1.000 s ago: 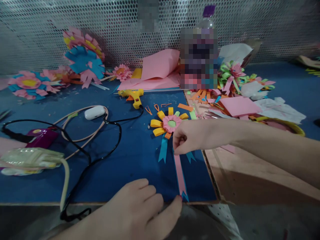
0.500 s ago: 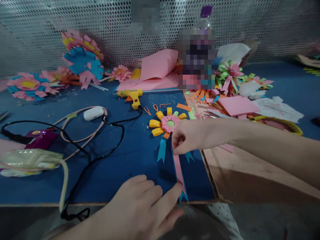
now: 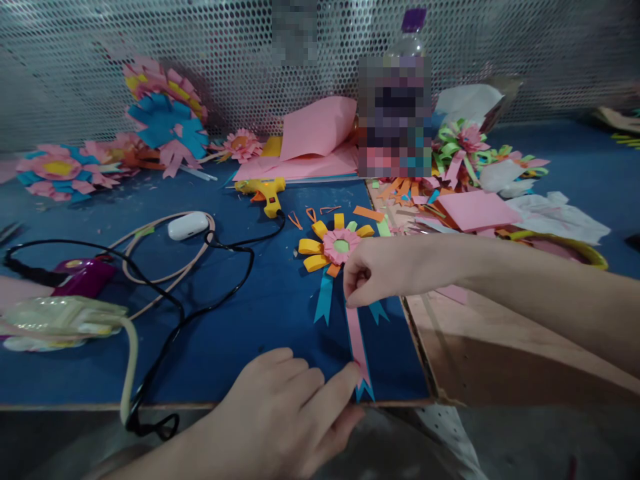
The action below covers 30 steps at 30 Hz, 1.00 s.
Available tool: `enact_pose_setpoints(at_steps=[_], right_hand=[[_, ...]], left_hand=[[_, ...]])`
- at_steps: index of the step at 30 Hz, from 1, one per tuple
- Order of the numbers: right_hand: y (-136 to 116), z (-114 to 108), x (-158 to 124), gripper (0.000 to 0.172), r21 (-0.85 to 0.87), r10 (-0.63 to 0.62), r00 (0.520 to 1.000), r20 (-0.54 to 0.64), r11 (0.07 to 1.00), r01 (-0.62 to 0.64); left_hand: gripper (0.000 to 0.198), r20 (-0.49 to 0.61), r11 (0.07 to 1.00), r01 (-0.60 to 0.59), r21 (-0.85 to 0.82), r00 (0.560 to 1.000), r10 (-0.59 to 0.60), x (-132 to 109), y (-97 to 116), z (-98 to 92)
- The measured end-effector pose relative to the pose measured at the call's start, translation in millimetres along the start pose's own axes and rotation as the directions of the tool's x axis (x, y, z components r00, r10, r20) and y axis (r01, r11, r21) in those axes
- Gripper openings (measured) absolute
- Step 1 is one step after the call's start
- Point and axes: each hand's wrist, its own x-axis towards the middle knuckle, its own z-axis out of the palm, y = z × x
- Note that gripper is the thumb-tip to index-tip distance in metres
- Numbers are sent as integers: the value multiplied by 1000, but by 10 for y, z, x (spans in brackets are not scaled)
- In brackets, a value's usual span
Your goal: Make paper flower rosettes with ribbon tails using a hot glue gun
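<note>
A paper flower rosette (image 3: 341, 246) with a green centre, pink frill and yellow loops lies on the blue tabletop. Two blue notched tails (image 3: 324, 301) hang below it. Between them runs a long pink paper strip (image 3: 356, 337) layered on a blue one with a notched end. My right hand (image 3: 377, 270) is closed, its thumb and fingertips pinching the strip's upper end beside the rosette and covering part of the flower. Near the table's front edge, my left hand (image 3: 300, 407) has its index fingertip on the strip's lower end, thumb just below, other fingers curled.
A yellow glue gun (image 3: 270, 194) lies behind, its black cord (image 3: 245, 273) looping left. A white case (image 3: 188, 226) and a power strip (image 3: 65, 317) are at left. Finished paper flowers (image 3: 60, 168), pink sheets (image 3: 320, 130) and a bottle (image 3: 407, 47) stand along the mesh wall.
The left index fingertip has shifted slightly left and up on the strip's lower end. The right hand keeps its pinch; the view has moved very little.
</note>
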Motion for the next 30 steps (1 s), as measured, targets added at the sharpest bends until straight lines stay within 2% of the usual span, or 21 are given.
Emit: enact_pose_setpoints(at_steps=[21, 30], right_hand=[[73, 52, 11, 12, 37, -36, 999, -19, 999, 37], [6, 71, 4, 7, 27, 16, 998, -64, 1000, -14]], left_hand=[[22, -46, 1000, 10, 7, 999, -10, 35, -1, -2], [23, -49, 1000, -11, 6, 999, 11, 27, -11, 8]])
